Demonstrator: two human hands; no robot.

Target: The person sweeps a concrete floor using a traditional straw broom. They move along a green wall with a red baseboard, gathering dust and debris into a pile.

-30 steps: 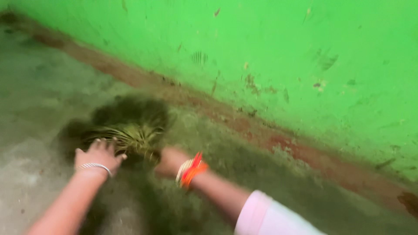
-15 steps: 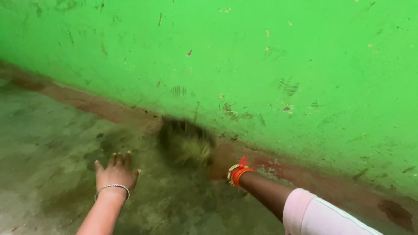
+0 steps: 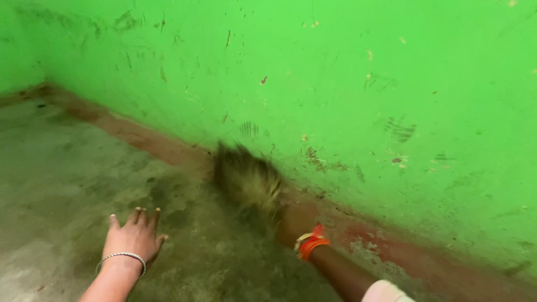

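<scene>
Right hand [image 3: 293, 221] fingers gripping broom [image 3: 246, 178] at wall base [image 3: 162, 146], left hand [image 3: 133, 237] fingers spread flat on floor [image 3: 50, 162]

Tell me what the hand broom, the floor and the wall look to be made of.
Hand broom: seemingly dry grass or plant fibre, pale straw strands, blurred. Floor: likely bare cement, matt grey, blotchy with dark patches. Wall: probably painted plaster, flat green coat with scuffs and specks.

A bristly straw broom [image 3: 249, 180] meets rough, matt concrete floor [image 3: 67, 168] beside the scuffed, painted green wall [image 3: 347, 84].
</scene>
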